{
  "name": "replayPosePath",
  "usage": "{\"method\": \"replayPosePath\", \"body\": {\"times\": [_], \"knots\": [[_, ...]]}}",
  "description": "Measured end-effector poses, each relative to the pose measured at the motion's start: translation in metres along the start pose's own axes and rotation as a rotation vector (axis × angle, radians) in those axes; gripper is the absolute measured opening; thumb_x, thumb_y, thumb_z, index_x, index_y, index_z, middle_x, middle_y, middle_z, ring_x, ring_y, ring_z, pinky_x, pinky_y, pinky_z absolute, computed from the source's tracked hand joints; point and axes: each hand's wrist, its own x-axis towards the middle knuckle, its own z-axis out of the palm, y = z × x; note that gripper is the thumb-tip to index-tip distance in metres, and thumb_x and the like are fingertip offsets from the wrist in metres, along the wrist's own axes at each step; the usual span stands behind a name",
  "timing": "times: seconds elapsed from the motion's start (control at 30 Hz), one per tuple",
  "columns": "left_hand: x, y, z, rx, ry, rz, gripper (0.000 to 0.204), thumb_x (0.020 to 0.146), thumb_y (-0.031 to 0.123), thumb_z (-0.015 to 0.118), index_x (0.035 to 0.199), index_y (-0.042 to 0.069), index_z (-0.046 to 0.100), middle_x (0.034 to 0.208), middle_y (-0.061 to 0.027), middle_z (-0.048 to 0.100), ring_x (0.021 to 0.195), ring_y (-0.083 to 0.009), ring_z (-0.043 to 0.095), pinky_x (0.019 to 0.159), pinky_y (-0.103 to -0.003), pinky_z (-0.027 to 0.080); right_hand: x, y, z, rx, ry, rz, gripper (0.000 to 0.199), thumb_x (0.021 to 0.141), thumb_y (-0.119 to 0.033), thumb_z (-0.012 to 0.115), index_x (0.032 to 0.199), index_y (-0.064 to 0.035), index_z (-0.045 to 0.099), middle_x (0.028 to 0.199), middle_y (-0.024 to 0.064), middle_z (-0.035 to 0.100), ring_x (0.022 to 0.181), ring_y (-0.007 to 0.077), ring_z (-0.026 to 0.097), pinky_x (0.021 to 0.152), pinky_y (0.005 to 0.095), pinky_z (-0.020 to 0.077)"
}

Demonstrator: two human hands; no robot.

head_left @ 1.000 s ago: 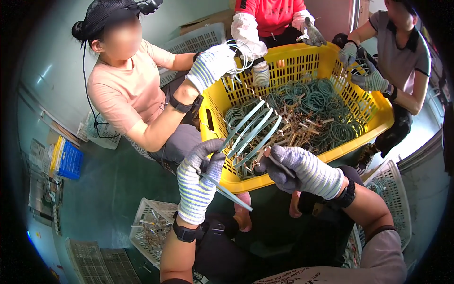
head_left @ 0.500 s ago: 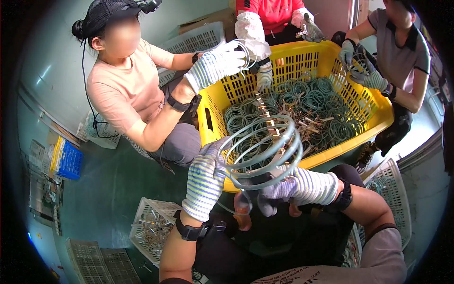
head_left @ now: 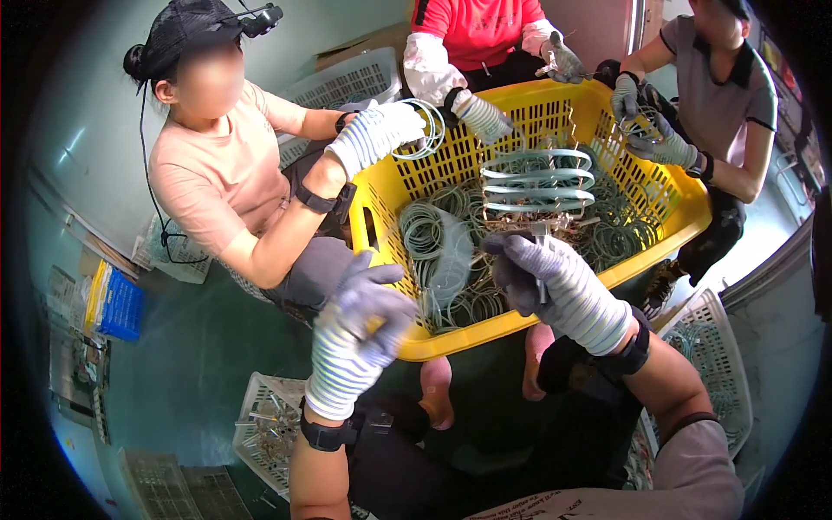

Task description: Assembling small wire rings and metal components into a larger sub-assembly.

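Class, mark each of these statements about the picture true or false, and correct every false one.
1. The basket holding the coiled rings is yellow. True.
2. The person's right hand is bare. False: it wears a striped knit glove.
3. The right hand holds a stack of pale coiled rings above the basket. True.
4. The person's left hand rests deep inside the basket. False: it is outside, beside the near rim.
5. The white crate on the floor sits above the basket. False: it lies lower, below the left hand.
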Motion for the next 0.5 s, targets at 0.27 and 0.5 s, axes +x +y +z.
{"method": "replayPosePath", "body": {"times": [0.27,0.5], "knots": [[-0.003,-0.011,-0.010,-1.104,0.611,-0.600,0.018,0.094,0.023,0.056,0.097,0.005,0.058,0.078,0.0009,0.060,0.070,-0.0106,0.060,0.078,-0.034,0.054,-0.008,0.015,0.000,-0.730,-0.183,-0.244,0.036,0.085,-0.013,0.067,0.116,-0.0025,0.052,0.095,0.0024,0.064,0.085,0.0056,0.056,0.079,0.0260,0.0479],[-0.002,0.007,-0.009,-0.945,0.495,-0.606,0.015,0.094,0.021,0.055,0.093,0.006,0.057,0.075,0.0001,0.055,0.067,-0.0100,0.056,0.080,-0.032,0.051,-0.003,0.014,0.009,-0.832,-0.121,-0.179,0.030,0.085,-0.011,0.067,0.108,-0.0001,0.054,0.089,0.0045,0.060,0.083,0.0085,0.055,0.076,0.0265,0.0478]]}}
